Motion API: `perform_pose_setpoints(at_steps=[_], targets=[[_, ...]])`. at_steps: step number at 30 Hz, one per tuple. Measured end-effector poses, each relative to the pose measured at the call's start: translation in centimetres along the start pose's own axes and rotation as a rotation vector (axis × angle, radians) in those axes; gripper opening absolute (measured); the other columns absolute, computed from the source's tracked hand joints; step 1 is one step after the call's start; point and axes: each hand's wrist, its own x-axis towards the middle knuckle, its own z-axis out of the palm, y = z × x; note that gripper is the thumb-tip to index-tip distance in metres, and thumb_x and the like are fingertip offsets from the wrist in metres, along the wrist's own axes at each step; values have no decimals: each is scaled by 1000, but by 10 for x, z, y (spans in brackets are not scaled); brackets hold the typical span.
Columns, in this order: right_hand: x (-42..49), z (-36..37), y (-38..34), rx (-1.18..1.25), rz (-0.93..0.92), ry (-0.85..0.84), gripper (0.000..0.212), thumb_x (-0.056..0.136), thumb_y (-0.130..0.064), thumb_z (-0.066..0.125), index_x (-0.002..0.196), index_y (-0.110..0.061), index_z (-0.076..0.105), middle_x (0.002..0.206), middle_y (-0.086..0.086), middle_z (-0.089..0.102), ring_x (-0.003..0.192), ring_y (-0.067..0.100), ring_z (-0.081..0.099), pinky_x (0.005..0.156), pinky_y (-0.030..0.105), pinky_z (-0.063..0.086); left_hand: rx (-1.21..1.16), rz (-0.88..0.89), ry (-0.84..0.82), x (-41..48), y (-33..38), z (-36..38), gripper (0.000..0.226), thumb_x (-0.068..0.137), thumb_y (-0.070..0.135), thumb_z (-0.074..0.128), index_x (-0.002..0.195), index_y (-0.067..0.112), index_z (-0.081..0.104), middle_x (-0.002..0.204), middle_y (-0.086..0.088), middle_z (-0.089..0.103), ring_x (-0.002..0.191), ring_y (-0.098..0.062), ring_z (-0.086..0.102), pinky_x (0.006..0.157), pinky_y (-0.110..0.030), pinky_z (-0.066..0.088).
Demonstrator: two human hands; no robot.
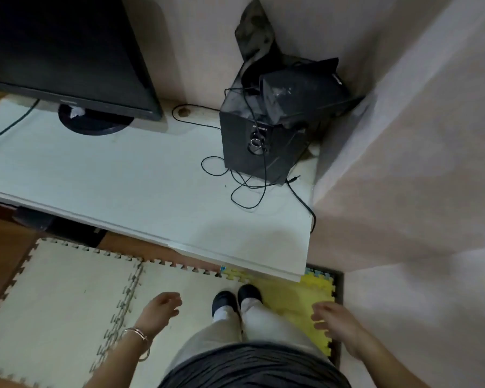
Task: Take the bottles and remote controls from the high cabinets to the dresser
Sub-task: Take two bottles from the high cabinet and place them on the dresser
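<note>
I look down at a white dresser top (140,175) from a standing position. My left hand (161,308) hangs low at the bottom centre, fingers loosely spread and holding nothing; a bracelet is on its wrist. My right hand (336,322) hangs at the lower right, fingers apart and also holding nothing. Both hands are below and in front of the dresser's front edge. No bottle or remote control shows in this view, and no high cabinet is visible.
A black monitor (65,51) stands at the back left of the dresser. A black speaker box (266,135) with a dark bundle on it and loose cables (244,189) fills the right corner against the wall (403,135). Foam floor mats (67,298) lie underfoot.
</note>
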Motion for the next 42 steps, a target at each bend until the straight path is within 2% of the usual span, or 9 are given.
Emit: perform_pose_setpoints(at_steps=[5,9,12,17,24,29,32,38,42], targets=[[7,-24,-1,-234,23,-39,31,93,-12,44,104,14,56,81,7,46,79,27,50,68,28,38,-30,-71,-10,-10,2,14,17,92,15,48,102,9,61,112,-12,63,88,-24,58,62,-27,34],[-16,-32,-55,-335,-185,-52,25,94,-24,45,98,-7,63,91,3,59,103,28,61,80,27,48,50,181,69,-15,53,8,18,92,15,49,104,13,63,104,-9,63,99,-27,60,71,-28,42],[-64,-40,-126,-304,-507,-53,8,93,-26,50,94,-28,58,93,-6,64,85,5,61,66,8,45,83,479,117,-34,123,-8,12,90,20,54,93,29,61,105,-1,66,104,-21,62,79,-27,46],[-172,-49,-248,-142,-1106,94,20,88,-18,57,91,-37,62,94,0,70,92,12,66,85,19,48,112,981,121,-108,259,-40,18,88,21,56,101,32,63,101,19,69,96,9,61,71,4,41],[-333,-64,-345,-16,-1866,408,14,78,-29,64,88,-37,68,89,-6,73,84,3,68,76,9,49,-72,1794,330,-249,387,-92,23,76,42,57,98,40,65,106,19,69,98,4,64,84,-7,47],[-422,-69,-378,-39,-2231,650,16,76,-34,56,88,-34,67,85,-11,73,79,4,69,72,7,49,-161,2127,462,-326,448,-120,25,74,44,53,96,46,62,102,24,67,95,1,61,84,-13,47],[-475,-67,-390,-72,-2423,897,13,77,-30,57,85,-33,67,85,-13,70,77,4,67,66,5,48,-227,2266,557,-364,478,-135,27,74,42,52,100,41,61,104,27,63,97,5,58,82,-4,42],[-563,-69,-446,-207,-2462,1411,25,79,-27,61,103,-20,66,90,-16,63,93,1,60,83,6,43,-253,2337,687,-431,536,-164,35,82,29,56,114,40,48,111,33,47,103,24,42,84,9,29],[-605,-71,-493,-262,-2286,1576,34,85,-21,60,119,-16,59,118,-5,62,116,13,54,93,21,40,-77,2218,814,-458,579,-186,64,83,23,59,140,19,29,143,6,34,128,-3,32,98,-10,21]])
